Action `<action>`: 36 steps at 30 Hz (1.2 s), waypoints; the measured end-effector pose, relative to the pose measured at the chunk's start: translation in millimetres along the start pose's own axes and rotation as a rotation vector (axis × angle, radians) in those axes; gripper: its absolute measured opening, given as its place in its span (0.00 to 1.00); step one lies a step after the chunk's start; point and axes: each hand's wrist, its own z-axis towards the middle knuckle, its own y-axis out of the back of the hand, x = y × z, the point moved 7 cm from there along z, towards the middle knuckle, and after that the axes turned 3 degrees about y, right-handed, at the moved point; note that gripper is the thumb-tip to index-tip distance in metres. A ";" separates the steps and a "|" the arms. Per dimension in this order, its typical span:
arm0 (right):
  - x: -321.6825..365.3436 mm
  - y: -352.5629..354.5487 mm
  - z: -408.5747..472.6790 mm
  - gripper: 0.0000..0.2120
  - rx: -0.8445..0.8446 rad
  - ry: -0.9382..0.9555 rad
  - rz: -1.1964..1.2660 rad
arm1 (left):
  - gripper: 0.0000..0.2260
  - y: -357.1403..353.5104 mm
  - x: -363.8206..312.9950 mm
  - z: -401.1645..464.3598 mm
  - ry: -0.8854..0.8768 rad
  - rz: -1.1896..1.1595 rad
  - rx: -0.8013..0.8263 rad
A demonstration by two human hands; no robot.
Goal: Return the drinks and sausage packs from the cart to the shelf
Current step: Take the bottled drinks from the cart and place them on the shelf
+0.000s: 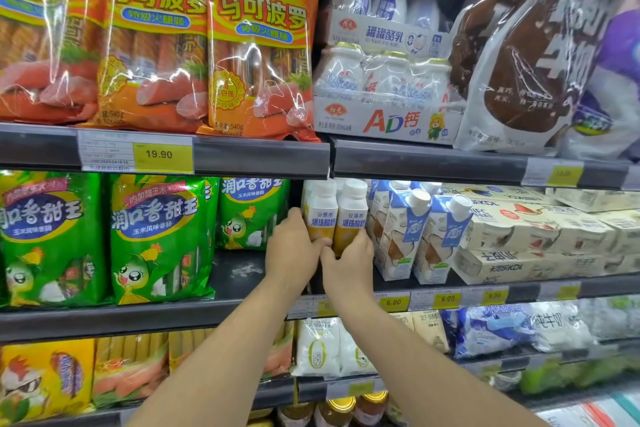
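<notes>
Two white yogurt drink bottles with yellow bottoms stand side by side on the middle shelf (242, 267). My left hand (294, 250) is wrapped around the left bottle (322, 211). My right hand (349, 262) grips the base of the right bottle (353, 215). Green sausage packs (159, 236) stand to the left on the same shelf. Orange sausage packs (259, 42) fill the shelf above. The cart is out of view.
Blue-and-white drink cartons (443, 236) stand just right of the bottles, with boxed yogurt packs (540, 236) beyond. A bare gap of shelf lies between the green packs and the bottles. Milk bottle multipacks (388, 80) sit above, and yellow sausage packs (45, 378) below.
</notes>
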 end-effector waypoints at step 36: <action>2.5 105.2 -53.3 0.18 0.313 0.165 -0.373 | 0.14 18.5 -53.6 -80.6 -0.240 0.577 0.298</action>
